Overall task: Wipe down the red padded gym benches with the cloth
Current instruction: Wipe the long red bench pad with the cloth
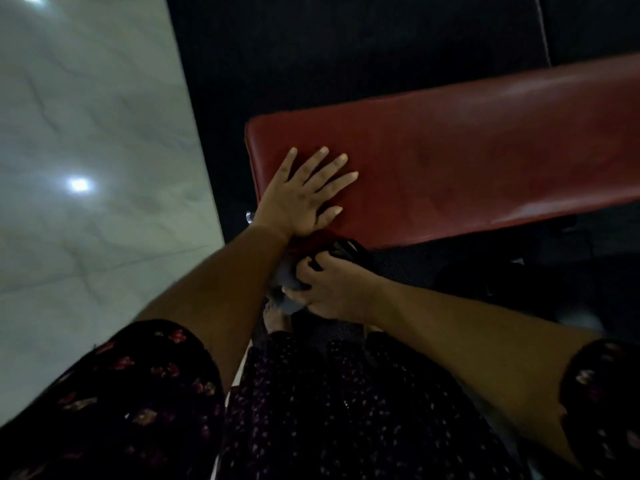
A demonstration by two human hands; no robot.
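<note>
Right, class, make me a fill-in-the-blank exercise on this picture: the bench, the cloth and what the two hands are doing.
1. The left hand lies flat, fingers spread, on the ____ bench.
2. The grey cloth is gripped by the ____ hand.
3. The right hand holds the cloth at the bench's near ____, not on its top.
4. Left of the bench the floor is pale and ____, with lights reflected in it.

Missing words: red; right; edge; shiny

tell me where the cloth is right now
In the head view, the cloth is bunched in the right hand, just below the near edge of the red bench, beside the left hand.
</note>
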